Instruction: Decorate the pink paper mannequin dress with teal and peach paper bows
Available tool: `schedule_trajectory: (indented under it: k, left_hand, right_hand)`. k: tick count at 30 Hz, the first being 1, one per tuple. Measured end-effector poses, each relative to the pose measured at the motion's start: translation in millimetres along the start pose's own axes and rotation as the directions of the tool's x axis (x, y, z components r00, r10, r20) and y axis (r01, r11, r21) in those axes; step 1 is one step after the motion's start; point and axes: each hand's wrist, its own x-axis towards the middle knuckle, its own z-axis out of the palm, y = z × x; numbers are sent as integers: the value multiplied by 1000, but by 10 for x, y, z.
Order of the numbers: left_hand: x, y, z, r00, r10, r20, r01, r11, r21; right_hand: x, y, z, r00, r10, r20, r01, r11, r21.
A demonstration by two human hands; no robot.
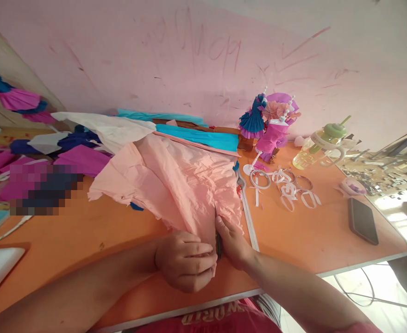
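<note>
Paper (175,185) | left hand (187,261): grip pinching it | right hand (236,243): grip around dark tool (219,247)

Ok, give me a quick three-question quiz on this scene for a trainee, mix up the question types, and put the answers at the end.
1. True or false: the dark phone lies on the orange table.

2. Multiple choice: what does the left hand hold?
A) The dark phone
B) The pink sheet
C) The green-lidded bottle

3. Fill in the blank: the dark tool is in the person's ____ hand.

Key:
1. True.
2. B, the pink sheet.
3. Right: the right hand holds it, against the sheet.
</note>
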Motion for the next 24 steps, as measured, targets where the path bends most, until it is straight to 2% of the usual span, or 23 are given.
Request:
schedule_trajectory:
  k: [5, 9, 11, 16, 19, 24]
  left_hand:
    - [-13, 60, 27, 999, 39, -12, -39, 999, 1]
    - [9, 78, 35, 999, 20, -34, -20, 1000, 0]
    - [31, 67, 27, 998, 24, -50, -24, 1000, -5]
    - [83, 73, 6, 995, 68, -72, -68, 998, -4]
    - [93, 107, 14, 997, 34, -74, -34, 999, 4]
    - [99, 107, 32, 992, 75, -101, -75, 997, 8]
  right_hand:
    - [-19, -78, 30, 997, 74, 34, -76, 996, 47]
    - [-34, -141, 66, 999, 0, 50, -4, 997, 83]
    - [-27, -138, 69, 999, 4, 47, -8, 997, 80]
    - [37, -89, 52, 995, 97, -13, -96, 995, 26]
    - [72, -92, 54, 998, 68, -8, -68, 998, 20]
    - [105, -109, 65, 1000, 22, -7, -22, 999, 27]
